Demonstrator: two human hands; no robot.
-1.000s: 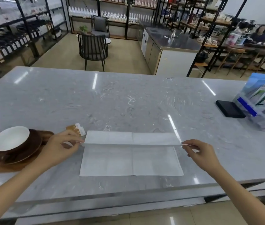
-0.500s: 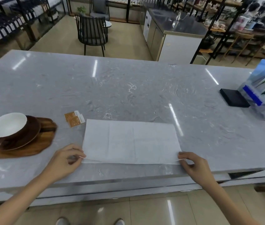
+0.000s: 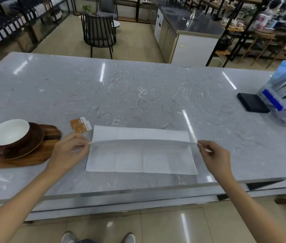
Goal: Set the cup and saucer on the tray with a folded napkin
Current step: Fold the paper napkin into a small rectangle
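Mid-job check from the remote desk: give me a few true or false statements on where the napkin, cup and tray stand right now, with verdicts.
1. Both hands pinch the napkin, the left hand at its left end and the right hand at its right end. True.
2. The napkin already lies on the tray. False: it lies on the grey counter, to the right of the tray.
3. The cup sits on the saucer, which rests on the tray. True.
4. The cup is full of coffee. False: its white inside shows empty.
5. Two small orange packets lie on the counter between tray and napkin. True.
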